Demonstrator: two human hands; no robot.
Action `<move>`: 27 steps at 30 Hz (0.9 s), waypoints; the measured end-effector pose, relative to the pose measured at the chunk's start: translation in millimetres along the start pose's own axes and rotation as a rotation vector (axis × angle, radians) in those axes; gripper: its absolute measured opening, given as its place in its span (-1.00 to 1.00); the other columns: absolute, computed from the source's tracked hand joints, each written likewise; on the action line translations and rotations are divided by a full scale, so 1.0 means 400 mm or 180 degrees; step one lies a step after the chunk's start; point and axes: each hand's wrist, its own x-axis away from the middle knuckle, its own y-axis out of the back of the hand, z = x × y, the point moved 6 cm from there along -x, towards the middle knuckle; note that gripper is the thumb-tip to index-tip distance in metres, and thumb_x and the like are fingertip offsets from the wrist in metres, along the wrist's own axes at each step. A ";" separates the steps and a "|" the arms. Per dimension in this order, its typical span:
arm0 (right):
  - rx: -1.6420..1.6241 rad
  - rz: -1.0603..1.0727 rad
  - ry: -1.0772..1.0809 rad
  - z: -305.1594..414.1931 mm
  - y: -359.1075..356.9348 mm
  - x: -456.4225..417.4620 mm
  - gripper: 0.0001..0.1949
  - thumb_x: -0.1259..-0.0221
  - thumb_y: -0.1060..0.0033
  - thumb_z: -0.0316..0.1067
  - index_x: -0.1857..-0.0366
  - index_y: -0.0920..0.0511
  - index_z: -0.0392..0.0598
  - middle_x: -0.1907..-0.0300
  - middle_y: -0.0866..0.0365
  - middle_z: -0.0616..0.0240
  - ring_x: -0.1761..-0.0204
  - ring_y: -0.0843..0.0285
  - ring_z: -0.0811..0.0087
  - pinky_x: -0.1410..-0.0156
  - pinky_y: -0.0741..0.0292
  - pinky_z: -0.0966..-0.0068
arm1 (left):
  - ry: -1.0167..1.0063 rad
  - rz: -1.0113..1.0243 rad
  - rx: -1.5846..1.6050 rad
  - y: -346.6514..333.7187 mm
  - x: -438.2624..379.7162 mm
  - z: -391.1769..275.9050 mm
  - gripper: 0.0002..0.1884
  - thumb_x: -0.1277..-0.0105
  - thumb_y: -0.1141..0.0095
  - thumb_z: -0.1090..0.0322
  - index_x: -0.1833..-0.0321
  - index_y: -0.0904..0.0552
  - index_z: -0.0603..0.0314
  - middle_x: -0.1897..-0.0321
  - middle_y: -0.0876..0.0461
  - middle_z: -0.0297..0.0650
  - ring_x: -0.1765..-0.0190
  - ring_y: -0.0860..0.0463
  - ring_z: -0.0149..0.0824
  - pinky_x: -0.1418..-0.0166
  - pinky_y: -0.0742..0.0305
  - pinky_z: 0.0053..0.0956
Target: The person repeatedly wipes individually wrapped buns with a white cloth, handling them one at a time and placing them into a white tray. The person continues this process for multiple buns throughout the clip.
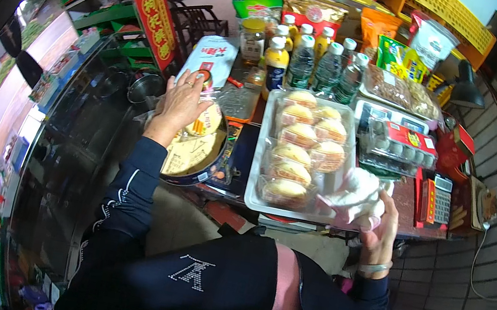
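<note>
My left hand lies palm down, fingers spread, over the left rim of a round tin and the wrapped goods in it; whether it grips anything cannot be told. Its fingertips are near a small jar with a red rim. In my right hand is a crumpled white and pink cloth, held at the lower right corner of a pale tray. Two rows of wrapped round buns fill much of the tray, which stands between my hands.
Water bottles, yellow-labelled bottles and a honey-coloured jar stand behind the tray. To the right are a clear egg carton, a scale, a calculator and a black lamp. A glass case stands at left.
</note>
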 end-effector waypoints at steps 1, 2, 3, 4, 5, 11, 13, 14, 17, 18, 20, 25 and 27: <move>-0.0432 -0.0026 -0.0156 0.012 -0.016 0.002 -0.62 -0.41 -0.12 -0.24 -0.20 -0.47 -0.20 -0.04 -0.65 0.14 0.08 -0.73 0.26 0.14 -0.75 0.39 | -0.0036 0.0163 -0.0125 -0.009 -0.005 -0.004 -0.26 -0.32 -0.28 -0.04 -0.43 -0.43 0.29 -0.46 -0.40 0.02 -0.56 -0.24 0.04 -0.52 -0.11 0.21; -0.0855 -0.0067 -0.0298 0.030 -0.033 0.002 -0.61 -0.40 -0.12 -0.25 -0.21 -0.45 -0.21 -0.08 -0.64 0.12 0.02 -0.72 0.25 0.07 -0.75 0.38 | -0.0025 0.0364 -0.0153 -0.015 -0.014 -0.011 -0.28 -0.34 -0.25 -0.08 -0.42 -0.46 0.29 -0.47 -0.39 0.01 -0.57 -0.24 0.03 -0.51 -0.08 0.28; -0.1045 -0.0173 -0.0169 0.073 -0.072 0.011 -0.60 -0.41 -0.10 -0.26 -0.24 -0.43 -0.22 -0.14 -0.62 0.11 -0.05 -0.70 0.25 -0.01 -0.74 0.35 | 0.0065 0.0452 -0.0215 -0.020 -0.002 0.006 -0.36 -0.33 -0.26 -0.07 -0.30 -0.57 0.30 -0.46 -0.41 0.02 -0.57 -0.24 0.03 -0.51 -0.08 0.29; -0.0989 0.0092 0.0054 0.117 -0.079 0.007 -0.54 -0.44 -0.05 -0.21 -0.31 -0.38 -0.22 -0.21 -0.58 0.12 -0.14 -0.65 0.23 -0.16 -0.69 0.25 | 0.0020 0.0553 -0.0190 -0.021 -0.008 -0.001 -0.40 -0.32 -0.27 -0.06 -0.23 -0.61 0.31 -0.44 -0.43 0.02 -0.55 -0.26 0.02 -0.51 -0.08 0.29; -0.0746 0.0152 0.0327 0.144 -0.090 0.030 -0.49 -0.48 -0.02 -0.09 -0.35 -0.35 -0.19 -0.19 -0.59 0.14 -0.11 -0.66 0.22 -0.20 -0.65 0.20 | -0.0017 0.0656 -0.0171 -0.020 -0.009 -0.006 -0.44 -0.30 -0.28 -0.04 -0.17 -0.66 0.31 -0.42 -0.46 0.02 -0.54 -0.29 0.02 -0.51 -0.08 0.28; -0.0997 -0.0015 -0.0800 -0.072 -0.063 0.079 -0.47 -0.53 0.02 -0.02 -0.44 -0.32 -0.08 -0.32 -0.50 0.19 -0.32 -0.48 0.19 -0.43 -0.43 0.12 | -0.0320 0.0504 0.0157 -0.029 -0.026 -0.012 -0.49 -0.17 -0.40 0.03 -0.05 -0.70 0.29 -0.22 -0.61 -0.03 -0.45 -0.40 -0.05 -0.54 -0.03 0.24; -0.0768 0.0425 -0.0648 -0.021 -0.107 0.076 -0.51 -0.55 0.05 -0.09 -0.42 -0.32 -0.10 -0.31 -0.51 0.18 -0.32 -0.51 0.18 -0.36 -0.53 0.11 | -0.0357 0.0460 0.0364 0.002 -0.021 -0.019 -0.60 -0.11 -0.44 0.07 0.19 -0.64 0.23 -0.05 -0.66 -0.09 -0.30 -0.50 -0.04 -0.40 -0.22 0.17; -0.0759 0.0292 -0.0587 -0.006 -0.125 0.072 -0.51 -0.56 0.06 -0.09 -0.43 -0.31 -0.10 -0.30 -0.52 0.17 -0.27 -0.55 0.19 -0.24 -0.60 0.17 | -0.0350 0.0493 0.0353 0.003 -0.014 -0.013 -0.58 -0.09 -0.46 0.05 0.20 -0.63 0.22 0.02 -0.69 -0.08 -0.22 -0.56 -0.04 -0.37 -0.25 0.10; -0.0689 0.0529 -0.0533 0.028 -0.147 0.069 -0.50 -0.57 0.08 -0.07 -0.43 -0.30 -0.10 -0.26 -0.55 0.19 -0.16 -0.62 0.24 0.05 -0.68 0.31 | -0.0133 0.0649 0.0339 0.014 -0.012 -0.020 -0.50 -0.08 -0.48 0.02 0.08 -0.63 0.22 0.18 -0.74 -0.04 -0.04 -0.69 0.00 -0.28 -0.38 -0.07; -0.0736 0.0893 -0.0597 0.026 -0.149 0.073 -0.51 -0.58 0.09 -0.06 -0.42 -0.32 -0.10 -0.27 -0.55 0.21 -0.18 -0.62 0.25 -0.04 -0.66 0.30 | -0.0010 0.0733 0.0325 0.022 -0.007 -0.021 -0.47 -0.08 -0.49 0.01 0.02 -0.64 0.22 0.22 -0.75 -0.02 0.00 -0.72 0.01 -0.24 -0.42 -0.12; -0.0509 0.0563 -0.0562 0.005 -0.139 0.077 -0.52 -0.60 0.13 -0.04 -0.42 -0.33 -0.08 -0.26 -0.55 0.22 -0.14 -0.64 0.28 0.14 -0.68 0.39 | 0.0331 0.0645 0.0491 0.052 -0.006 -0.016 -0.45 -0.08 -0.50 0.02 -0.03 -0.61 0.18 0.26 -0.76 -0.03 0.09 -0.75 0.02 -0.11 -0.51 -0.12; -0.0623 0.0783 -0.0720 0.006 -0.187 0.080 -0.47 -0.54 0.03 -0.09 -0.45 -0.26 -0.11 -0.31 -0.48 0.15 -0.23 -0.53 0.14 -0.08 -0.48 0.03 | 0.0903 -0.0069 0.1310 0.124 -0.001 0.055 -0.17 0.00 -0.57 0.05 -0.35 -0.49 0.16 0.16 -0.78 -0.05 0.08 -0.78 -0.06 -0.05 -0.61 -0.21; -0.0560 0.0887 -0.0629 0.012 -0.194 0.072 -0.46 -0.53 0.01 -0.10 -0.46 -0.25 -0.11 -0.30 -0.48 0.14 -0.24 -0.53 0.13 -0.10 -0.51 0.00 | 0.0998 -0.0189 0.2235 0.145 0.008 0.069 -0.22 -0.10 -0.55 0.21 -0.37 -0.48 0.33 0.13 -0.79 -0.09 0.10 -0.79 -0.23 -0.02 -0.64 -0.35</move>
